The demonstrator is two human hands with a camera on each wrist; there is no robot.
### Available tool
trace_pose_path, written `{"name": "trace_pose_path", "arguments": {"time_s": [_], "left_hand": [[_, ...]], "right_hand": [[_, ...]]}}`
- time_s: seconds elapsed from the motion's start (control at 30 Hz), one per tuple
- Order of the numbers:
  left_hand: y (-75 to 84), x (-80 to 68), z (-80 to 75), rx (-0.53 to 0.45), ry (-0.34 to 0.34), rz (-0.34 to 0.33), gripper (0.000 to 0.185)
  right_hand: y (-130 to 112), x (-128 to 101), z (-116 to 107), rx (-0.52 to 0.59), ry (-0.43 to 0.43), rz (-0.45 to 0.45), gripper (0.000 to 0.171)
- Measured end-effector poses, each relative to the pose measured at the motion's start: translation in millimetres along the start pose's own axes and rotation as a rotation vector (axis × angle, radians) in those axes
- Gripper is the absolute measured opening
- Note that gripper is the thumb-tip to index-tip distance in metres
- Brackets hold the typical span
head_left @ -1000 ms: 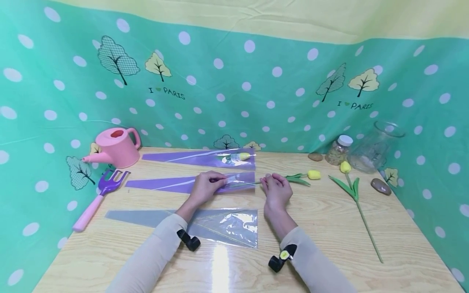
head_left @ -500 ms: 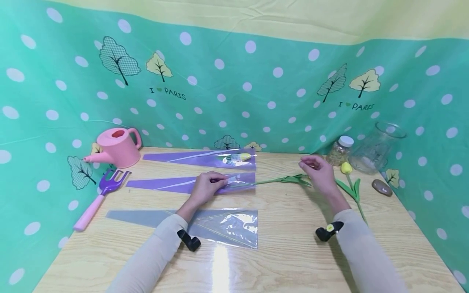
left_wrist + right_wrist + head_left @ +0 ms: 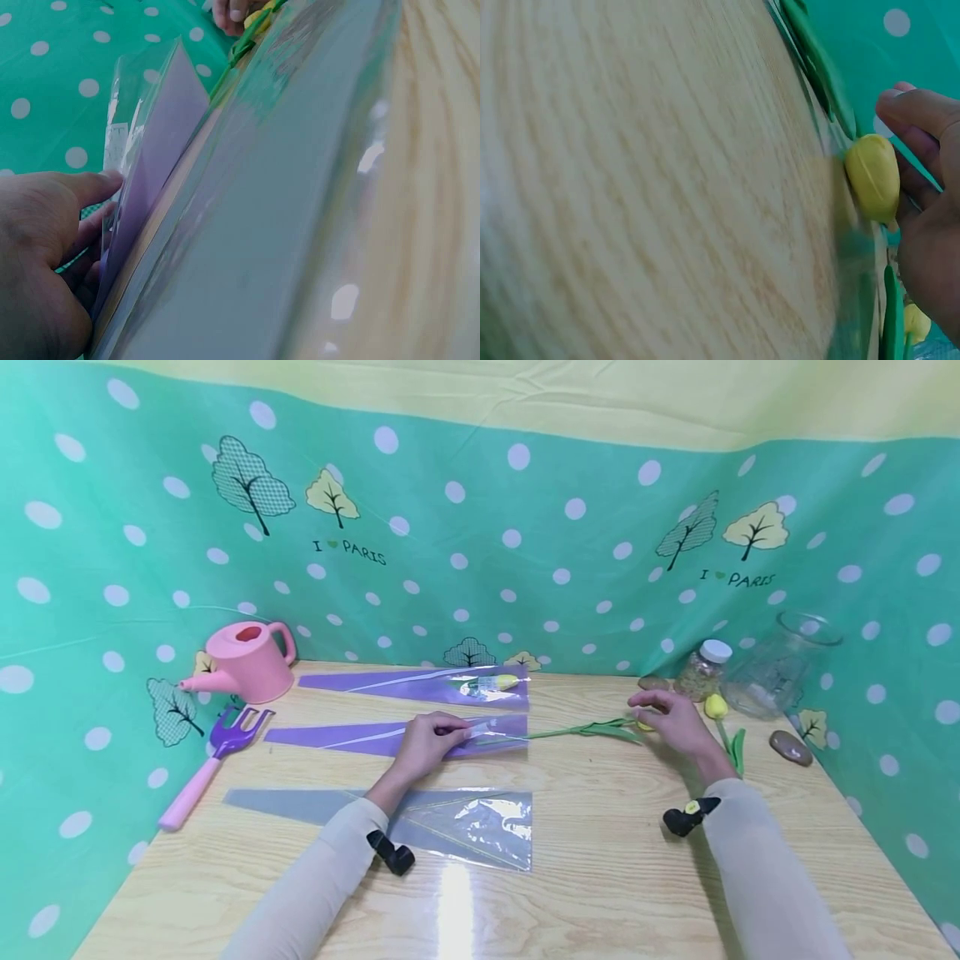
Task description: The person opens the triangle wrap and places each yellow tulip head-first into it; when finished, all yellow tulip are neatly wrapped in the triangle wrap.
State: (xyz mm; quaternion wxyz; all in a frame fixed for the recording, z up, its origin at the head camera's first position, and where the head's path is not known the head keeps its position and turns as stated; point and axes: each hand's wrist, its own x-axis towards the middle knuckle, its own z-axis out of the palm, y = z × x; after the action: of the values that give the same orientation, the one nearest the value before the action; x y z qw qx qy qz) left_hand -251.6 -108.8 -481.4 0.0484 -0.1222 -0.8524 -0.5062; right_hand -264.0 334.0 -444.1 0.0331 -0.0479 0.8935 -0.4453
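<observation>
My left hand (image 3: 429,745) pinches the clear film of the middle purple flower sleeve (image 3: 337,737), thumb on the near side in the left wrist view. That sleeve's mouth faces right, with the stem end of a yellow artificial tulip (image 3: 577,729) in it. My right hand (image 3: 678,727) is at the tulip's blossom (image 3: 874,176), thumb apart from it and fingers behind; whether they touch it is unclear. A purple sleeve (image 3: 375,683) holding another tulip lies behind. A grey sleeve (image 3: 360,814) lies in front. A second loose tulip (image 3: 716,707) is partly hidden by my right arm.
A pink watering can (image 3: 251,664) and a purple hand fork (image 3: 225,743) lie at the left. At the back right stand a white-capped jar (image 3: 701,672) and a leaning glass vase (image 3: 780,672). One stone (image 3: 791,748) lies near the right edge, another (image 3: 654,682) beside the jar.
My right hand has let go of the tulip's stem near the sleeve's mouth and moved right to its blossom. My left hand has stayed at the sleeve.
</observation>
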Motion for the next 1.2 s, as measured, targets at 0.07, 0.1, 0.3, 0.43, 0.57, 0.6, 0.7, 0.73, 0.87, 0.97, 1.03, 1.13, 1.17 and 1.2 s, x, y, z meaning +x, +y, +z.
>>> {"name": "trace_pose_path", "arguments": {"time_s": [0.07,0.1,0.3,0.43,0.57,0.6,0.7,0.73,0.87,0.97,1.03,1.13,1.17,1.2], "left_hand": [[-0.2,-0.1,0.1,-0.001,-0.001,0.003,0.010],[-0.5,0.0,0.1,-0.004,-0.002,0.005,0.010],[-1.5,1.2,0.7,-0.015,-0.009,0.014,0.010],[-1.0,0.9,1.2,-0.008,-0.007,0.012,0.011],[0.5,0.7,1.5,-0.001,-0.005,0.009,0.011],[1.1,0.7,1.4,-0.002,-0.007,0.008,0.011],[2.6,1.0,1.3,-0.009,-0.012,0.002,0.012],[3.1,1.0,1.2,-0.010,-0.013,0.001,0.012],[3.6,0.9,1.0,0.004,-0.007,-0.001,0.012],[3.4,0.9,1.1,0.015,-0.004,0.007,0.012],[3.3,0.9,1.0,0.017,-0.004,0.011,0.012],[2.9,1.1,1.0,0.020,-0.002,0.016,0.012],[2.7,1.1,0.9,0.021,0.000,0.018,0.012],[2.5,1.0,0.8,0.022,0.003,0.019,0.011]], "right_hand": [[3.9,1.9,0.4,-0.010,-0.011,0.002,0.033],[5.7,2.9,0.7,-0.016,-0.013,-0.004,0.032],[13.0,5.7,2.8,-0.077,-0.027,-0.059,0.029],[14.4,5.1,4.2,-0.141,-0.012,-0.076,0.025],[14.9,4.8,6.5,-0.198,0.003,-0.098,0.020],[14.9,4.8,6.9,-0.208,0.009,-0.102,0.019],[13.5,2.6,7.5,-0.227,0.024,-0.105,0.018],[12.9,1.7,7.8,-0.228,0.033,-0.107,0.017],[9.2,-4.1,12.7,-0.206,0.063,-0.121,0.016],[5.8,-9.1,20.4,-0.191,0.086,-0.138,0.015],[2.0,-11.7,26.9,-0.184,0.100,-0.154,0.014],[-6.4,-13.7,37.9,-0.169,0.114,-0.194,0.013],[-9.9,-13.7,41.7,-0.165,0.114,-0.211,0.013],[-13.7,-13.2,45.6,-0.162,0.116,-0.227,0.012]]}}
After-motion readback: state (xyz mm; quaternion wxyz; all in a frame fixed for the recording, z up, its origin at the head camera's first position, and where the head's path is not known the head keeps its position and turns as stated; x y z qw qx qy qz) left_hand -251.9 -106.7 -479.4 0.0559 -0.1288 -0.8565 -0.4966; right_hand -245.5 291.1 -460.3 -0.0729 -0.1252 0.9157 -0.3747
